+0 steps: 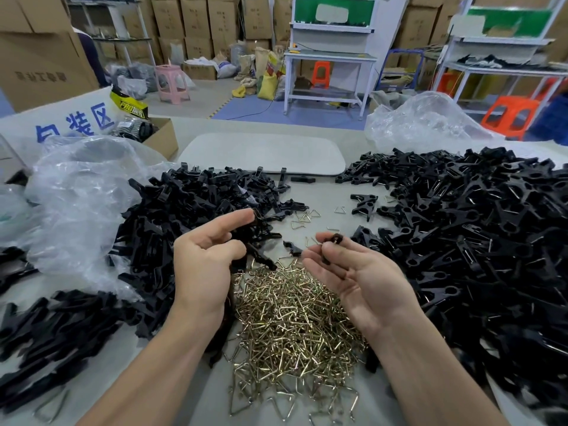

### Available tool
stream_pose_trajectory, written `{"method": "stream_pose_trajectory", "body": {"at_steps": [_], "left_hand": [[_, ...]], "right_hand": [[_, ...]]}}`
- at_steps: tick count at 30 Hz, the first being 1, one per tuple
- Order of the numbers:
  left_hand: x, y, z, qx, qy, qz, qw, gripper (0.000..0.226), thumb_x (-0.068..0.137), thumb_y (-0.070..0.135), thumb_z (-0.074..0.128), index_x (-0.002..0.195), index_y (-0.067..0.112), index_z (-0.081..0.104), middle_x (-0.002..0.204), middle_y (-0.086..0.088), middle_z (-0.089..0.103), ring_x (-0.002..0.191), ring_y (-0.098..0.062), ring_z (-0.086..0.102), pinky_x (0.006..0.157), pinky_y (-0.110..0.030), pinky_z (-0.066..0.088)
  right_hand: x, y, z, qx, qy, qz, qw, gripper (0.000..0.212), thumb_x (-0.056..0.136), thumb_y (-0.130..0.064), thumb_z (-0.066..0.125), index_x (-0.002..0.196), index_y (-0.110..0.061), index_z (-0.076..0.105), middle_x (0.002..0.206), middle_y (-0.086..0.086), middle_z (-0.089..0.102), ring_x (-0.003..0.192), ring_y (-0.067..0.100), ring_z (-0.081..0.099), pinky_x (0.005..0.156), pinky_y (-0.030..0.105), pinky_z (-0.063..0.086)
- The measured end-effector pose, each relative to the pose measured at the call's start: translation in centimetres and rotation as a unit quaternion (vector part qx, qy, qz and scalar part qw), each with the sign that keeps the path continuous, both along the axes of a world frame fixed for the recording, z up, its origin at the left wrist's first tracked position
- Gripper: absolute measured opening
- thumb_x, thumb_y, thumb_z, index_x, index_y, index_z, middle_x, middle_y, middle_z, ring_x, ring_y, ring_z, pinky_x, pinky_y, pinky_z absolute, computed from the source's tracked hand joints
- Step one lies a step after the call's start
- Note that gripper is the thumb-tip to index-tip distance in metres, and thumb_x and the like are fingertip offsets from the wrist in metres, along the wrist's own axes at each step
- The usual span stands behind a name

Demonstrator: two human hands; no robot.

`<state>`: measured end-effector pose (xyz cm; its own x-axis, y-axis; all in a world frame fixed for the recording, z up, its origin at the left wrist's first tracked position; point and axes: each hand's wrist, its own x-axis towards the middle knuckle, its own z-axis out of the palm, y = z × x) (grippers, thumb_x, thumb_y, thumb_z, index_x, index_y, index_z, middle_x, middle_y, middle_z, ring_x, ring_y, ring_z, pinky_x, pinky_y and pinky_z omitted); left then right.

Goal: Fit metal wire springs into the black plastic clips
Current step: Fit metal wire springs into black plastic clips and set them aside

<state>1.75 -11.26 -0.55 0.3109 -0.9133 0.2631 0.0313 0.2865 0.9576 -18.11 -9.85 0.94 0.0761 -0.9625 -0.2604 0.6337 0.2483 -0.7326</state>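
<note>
Bare left hand (pixel 203 262), right hand (pixel 353 278), bare forearms (pixel 147 370).

The right hand (pixel 353 281) hides most of the black clip (pixel 333 240) it pinches; the clip pile (pixel 479 241) on the right runs off the edge.

Two hands (pixel 203 265) (pixel 356 272), two heaps of black clips (pixel 184 210) (pixel 476 241), one heap of wire springs (pixel 295 321)

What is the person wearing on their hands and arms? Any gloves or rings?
No gloves: the left hand and the right hand are both bare. The left forearm and the right forearm are bare too, and no sleeve shows before the picture's edge. I can see no ring, watch or bracelet on either side.
</note>
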Motion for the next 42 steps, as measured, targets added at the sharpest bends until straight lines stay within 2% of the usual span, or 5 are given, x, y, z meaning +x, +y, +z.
{"method": "stream_pose_trajectory", "body": {"at_steps": [10, 13, 19, 26, 42], "left_hand": [[0.2, -0.5, -0.7, 0.038, -0.061, 0.079, 0.994, 0.062, 0.084, -0.011, 0.059, 0.087, 0.047, 0.082, 0.083, 0.017, 0.079, 0.054, -0.002, 0.051, 0.046, -0.01, 0.042], [0.4, -0.3, -1.0, 0.051, -0.158, 0.083, 0.983, 0.058, 0.089, -0.006, 0.058, 0.093, 0.047, 0.081, 0.089, 0.015, 0.079, 0.036, -0.003, 0.041, 0.037, -0.017, 0.033], [-0.7, -0.1, -2.6, -0.047, -0.624, 0.079, 0.776, 0.038, 0.088, 0.019, 0.076, 0.123, 0.032, 0.075, 0.13, 0.01, 0.072, 0.117, -0.015, 0.064, 0.102, -0.036, 0.043], [0.4, -0.6, -2.6, -0.085, -0.571, 0.151, 0.803, 0.027, 0.064, 0.021, 0.097, 0.083, 0.032, 0.081, 0.084, 0.017, 0.077, 0.083, -0.014, 0.063, 0.084, -0.034, 0.031], [-1.2, 1.0, -0.7, 0.064, -0.379, 0.094, 0.918, 0.038, 0.084, 0.04, 0.082, 0.117, 0.055, 0.072, 0.088, 0.022, 0.062, 0.08, 0.006, 0.058, 0.08, -0.027, 0.049]], "right_hand": [[-2.4, -0.5, 1.0, -0.047, 0.183, 0.164, 0.968, 0.031, 0.078, -0.004, 0.075, 0.109, 0.0, 0.077, 0.111, 0.022, 0.075, 0.093, 0.028, 0.076, 0.077, 0.032, 0.063], [-5.2, -1.0, 1.6, -0.146, -0.12, 0.05, 0.981, 0.057, 0.087, -0.039, 0.066, 0.132, -0.004, 0.064, 0.133, 0.011, 0.067, 0.12, 0.024, 0.068, 0.097, 0.037, 0.058], [-3.1, -1.6, 0.5, -0.104, 0.137, -0.041, 0.984, 0.051, 0.083, -0.025, 0.074, 0.132, -0.02, 0.064, 0.12, 0.006, 0.076, 0.108, 0.02, 0.074, 0.086, 0.032, 0.061], [3.4, -2.7, -2.7, -0.178, 0.807, 0.034, 0.562, 0.034, 0.103, -0.037, 0.048, 0.132, -0.025, 0.061, 0.134, -0.002, 0.057, 0.133, 0.023, 0.042, 0.116, 0.042, 0.026], [3.6, -1.3, -1.9, -0.16, 0.76, -0.005, 0.629, 0.031, 0.098, -0.039, 0.061, 0.127, -0.032, 0.067, 0.119, -0.002, 0.07, 0.119, 0.025, 0.057, 0.105, 0.038, 0.044]]}}
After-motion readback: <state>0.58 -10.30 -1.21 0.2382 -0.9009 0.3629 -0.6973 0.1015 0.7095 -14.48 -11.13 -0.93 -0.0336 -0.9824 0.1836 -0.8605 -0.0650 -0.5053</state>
